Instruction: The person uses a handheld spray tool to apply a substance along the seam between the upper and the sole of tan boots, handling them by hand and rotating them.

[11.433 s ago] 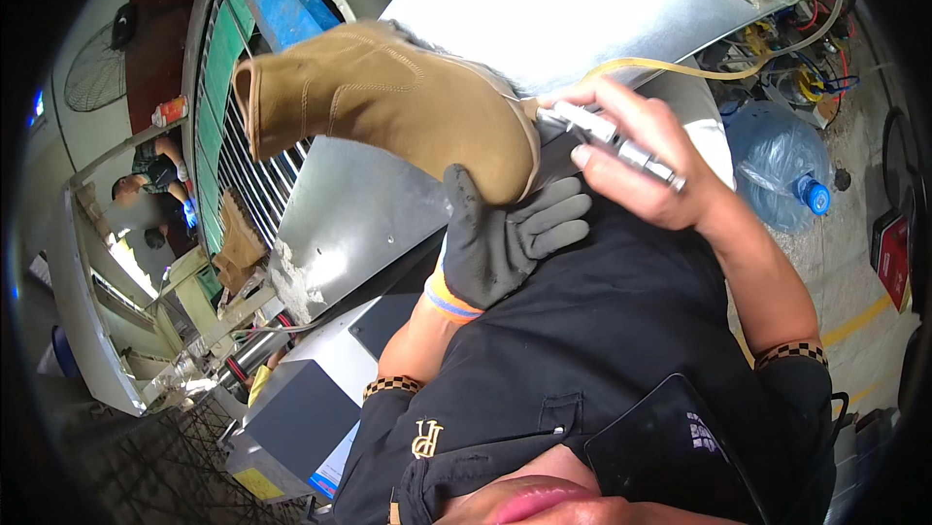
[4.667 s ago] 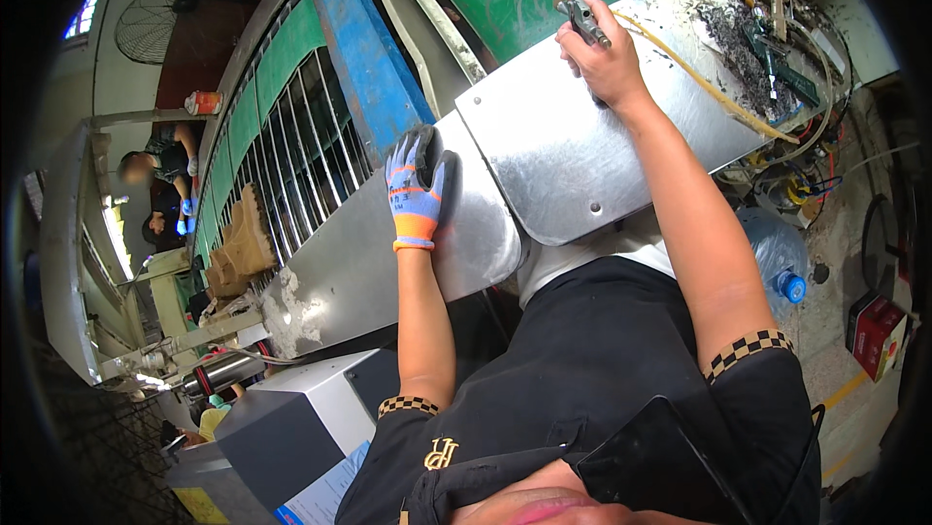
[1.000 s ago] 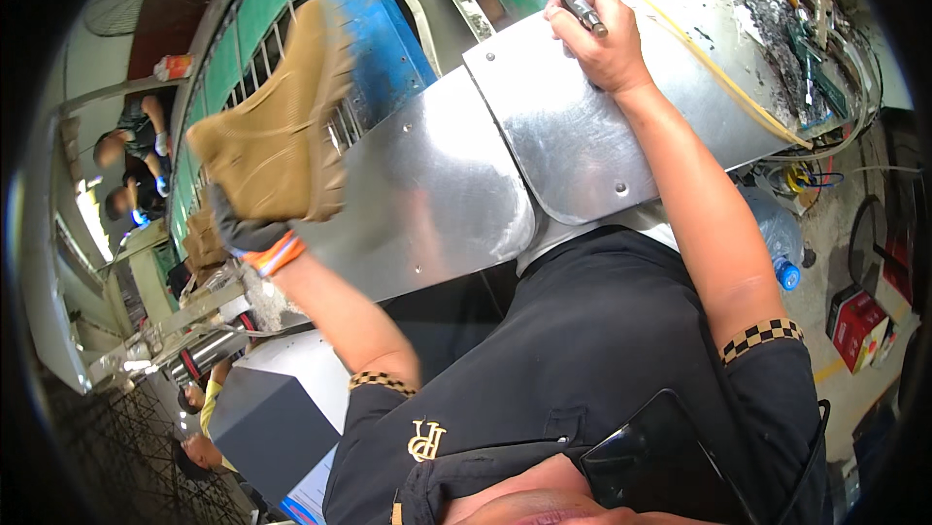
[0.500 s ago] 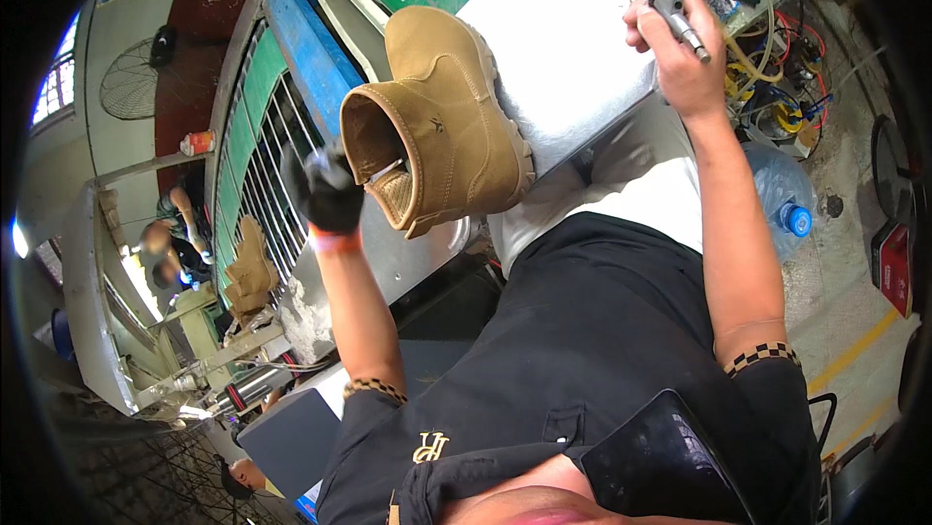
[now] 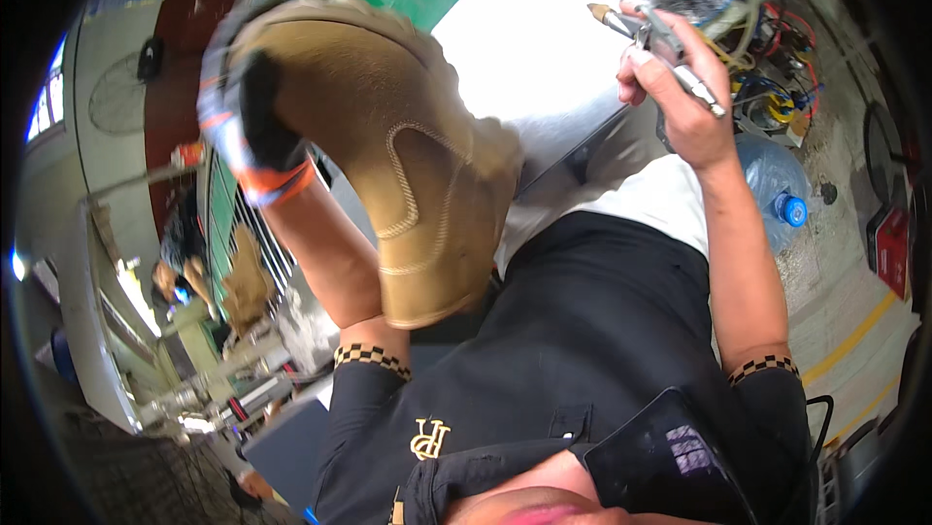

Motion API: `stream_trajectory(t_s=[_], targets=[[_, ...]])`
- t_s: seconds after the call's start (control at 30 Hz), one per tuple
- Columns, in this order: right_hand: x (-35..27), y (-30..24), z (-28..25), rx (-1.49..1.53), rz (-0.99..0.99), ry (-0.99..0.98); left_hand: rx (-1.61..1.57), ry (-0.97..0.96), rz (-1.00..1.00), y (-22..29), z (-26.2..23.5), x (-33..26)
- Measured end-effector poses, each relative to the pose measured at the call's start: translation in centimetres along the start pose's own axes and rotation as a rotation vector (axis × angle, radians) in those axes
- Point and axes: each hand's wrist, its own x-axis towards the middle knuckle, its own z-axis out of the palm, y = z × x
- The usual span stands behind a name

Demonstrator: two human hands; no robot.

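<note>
Gloved left hand (image 5: pixel 254 127) grasps the tan boot (image 5: pixel 398 166) raised chest-high, its long axis apparently slanting down-right, while the bare right hand (image 5: pixel 680 102), well apart, clenches a spray tool (image 5: pixel 660 44) above the bench (image 5: pixel 544 49).

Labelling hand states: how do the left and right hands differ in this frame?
The left hand wears a dark work glove with an orange cuff; the right hand is bare. The left hand grips a tan suede boot, raised and blurred; the right hand holds a slim metal spray tool with a brass tip, sharp in view. The left is closed on a bulky upper, the right on a thin barrel. Both are raised above the shiny metal bench.
</note>
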Motion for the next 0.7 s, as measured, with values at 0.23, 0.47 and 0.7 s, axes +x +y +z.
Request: stream_trajectory(t_s=[0.23, 0.47, 0.7], targets=[[1.8, -6.1, 6.4, 0.003, -0.165, -0.416, 0.207, 0.105, 0.271, 3.0, 0.3, -0.9], [5.3, -8.5, 11.2, 0.072, -0.556, -0.403, 0.247, 0.042, 0.190, 1.8, -1.3, -0.5], [6.0, -5.6, 12.3, 0.158, -0.254, -0.520, 0.162, 0.101, 0.111, -0.6, -3.3, 0.2]])
